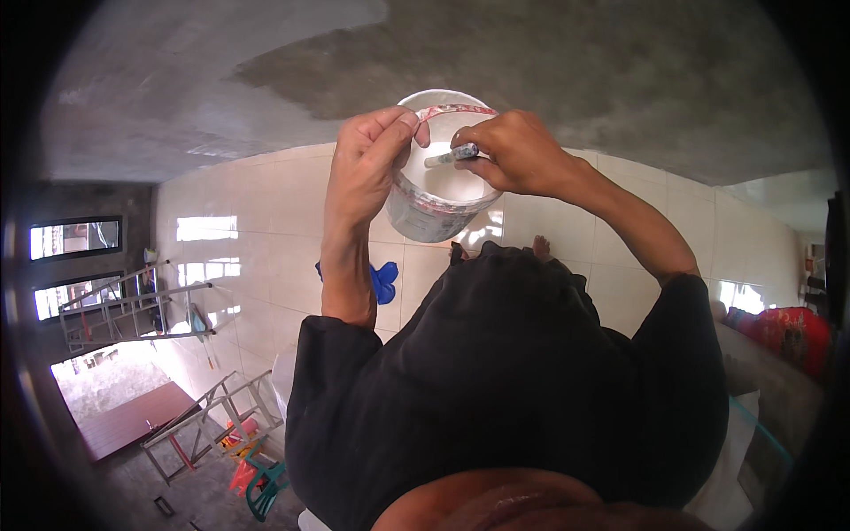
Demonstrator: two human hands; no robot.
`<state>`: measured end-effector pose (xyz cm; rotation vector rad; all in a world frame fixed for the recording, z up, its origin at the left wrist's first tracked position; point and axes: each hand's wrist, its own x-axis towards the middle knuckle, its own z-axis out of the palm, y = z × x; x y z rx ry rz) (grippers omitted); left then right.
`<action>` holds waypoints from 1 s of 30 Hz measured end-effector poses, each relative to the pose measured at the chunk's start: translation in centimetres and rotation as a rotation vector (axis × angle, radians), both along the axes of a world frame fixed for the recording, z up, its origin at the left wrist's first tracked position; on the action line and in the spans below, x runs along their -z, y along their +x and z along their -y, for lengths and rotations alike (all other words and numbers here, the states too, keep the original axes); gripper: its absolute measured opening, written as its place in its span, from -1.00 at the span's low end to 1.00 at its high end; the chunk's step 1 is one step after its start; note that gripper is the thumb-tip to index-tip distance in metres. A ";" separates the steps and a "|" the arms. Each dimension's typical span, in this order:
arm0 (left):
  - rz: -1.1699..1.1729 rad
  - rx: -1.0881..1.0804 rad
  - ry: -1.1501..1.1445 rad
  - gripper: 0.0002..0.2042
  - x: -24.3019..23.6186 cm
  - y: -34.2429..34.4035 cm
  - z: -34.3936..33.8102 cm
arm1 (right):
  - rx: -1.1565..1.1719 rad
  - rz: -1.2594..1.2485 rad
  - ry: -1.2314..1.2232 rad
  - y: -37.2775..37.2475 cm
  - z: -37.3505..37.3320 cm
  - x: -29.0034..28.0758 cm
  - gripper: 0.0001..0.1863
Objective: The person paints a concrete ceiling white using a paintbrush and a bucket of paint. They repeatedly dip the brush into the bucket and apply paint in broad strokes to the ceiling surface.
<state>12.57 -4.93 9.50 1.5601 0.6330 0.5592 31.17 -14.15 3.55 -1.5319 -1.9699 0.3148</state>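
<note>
A white plastic bucket (429, 219) with a smeared rim hangs in front of me, holding white paint (453, 184). My left hand (367, 159) is closed at its left side, around the red-and-white spattered bucket handle (456, 109), which arches across the opening. Over the right rim, my right hand (516, 155) grips a paint-spattered tool handle (462, 152). A pale shaft runs from it toward the paint; the tool's working end cannot be made out, so its kind stays unclear.
Ahead stands a grey wall (531, 62), with a lighter patch at upper left. Pale floor tiles (283, 203) lie below, with a blue plastic bag (383, 281) on them. Metal ladders (133, 314) and a green plastic chair (264, 487) are at left. Red fabric (788, 336) lies at right.
</note>
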 end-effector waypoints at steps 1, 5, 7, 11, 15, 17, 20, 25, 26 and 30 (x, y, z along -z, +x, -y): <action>0.003 0.012 0.002 -0.73 0.0 0.2 0.0 | 0.010 0.021 -0.022 0.0 0.0 0.1 -0.80; 0.000 0.057 0.007 -0.73 0.2 0.4 -0.1 | 0.036 0.054 -0.069 0.0 -0.3 1.2 -0.79; -0.004 0.061 0.006 -0.73 0.1 0.5 -0.1 | 0.046 0.051 -0.073 0.0 -0.3 1.1 -0.78; 0.015 0.068 0.017 -0.73 -0.1 0.7 0.0 | 0.039 0.047 -0.068 0.2 -0.3 0.9 -0.77; 0.036 0.051 0.004 -0.73 -0.2 0.8 0.2 | 0.044 -0.045 0.030 0.7 0.7 0.0 -0.76; 0.035 0.055 -0.012 -0.74 -0.3 0.6 0.2 | 0.067 -0.117 0.128 0.8 1.3 -0.3 -0.76; 0.028 0.059 -0.016 -0.74 -0.5 0.6 0.5 | 0.114 -0.189 0.258 0.6 1.4 0.2 -0.75; 0.023 0.057 0.023 -0.73 -1.0 0.4 1.2 | 0.201 -0.107 0.444 0.1 1.3 1.2 -0.76; 0.018 0.054 0.022 -0.73 -1.2 0.3 1.4 | 0.202 -0.064 0.487 0.1 1.3 1.2 -0.77; -0.025 0.001 0.040 -0.73 -1.1 0.0 1.5 | 0.211 0.063 0.533 -0.2 1.5 1.0 -0.78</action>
